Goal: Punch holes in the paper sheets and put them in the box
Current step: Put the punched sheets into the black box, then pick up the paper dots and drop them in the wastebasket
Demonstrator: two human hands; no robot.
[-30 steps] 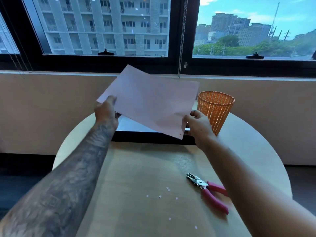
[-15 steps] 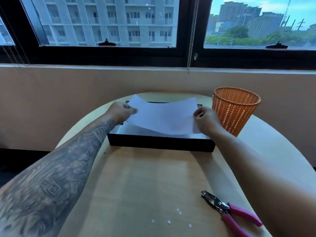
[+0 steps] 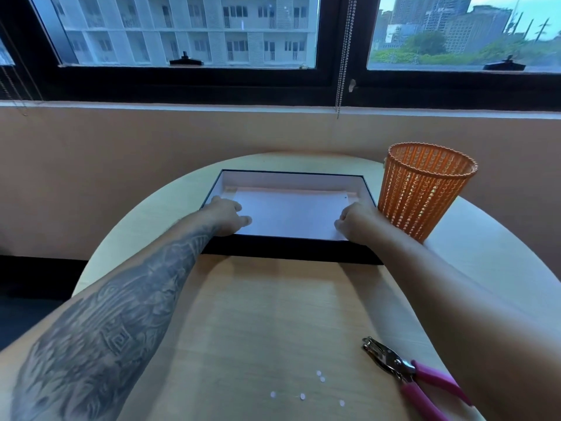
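A white paper sheet [image 3: 291,214] lies flat inside the shallow black box [image 3: 288,251] at the far middle of the round table; a small punched hole shows near its far right corner. My left hand [image 3: 227,214] is inside the box at the sheet's left edge, thumb on the paper and fingers curled at the edge. At the sheet's near right corner my right hand [image 3: 352,220] pinches it with curled fingers. The pink-handled hole punch [image 3: 394,363] lies on the table near my right forearm, untouched.
An orange mesh basket [image 3: 422,192] stands just right of the box, close to my right wrist. Several small white paper dots [image 3: 319,375] are scattered on the wooden table [image 3: 258,314] near its front edge. A wall and window run behind the table.
Both hands have lowered the sheet from mid-air above the box down onto its bottom, where it now lies flat. The punch has not moved.
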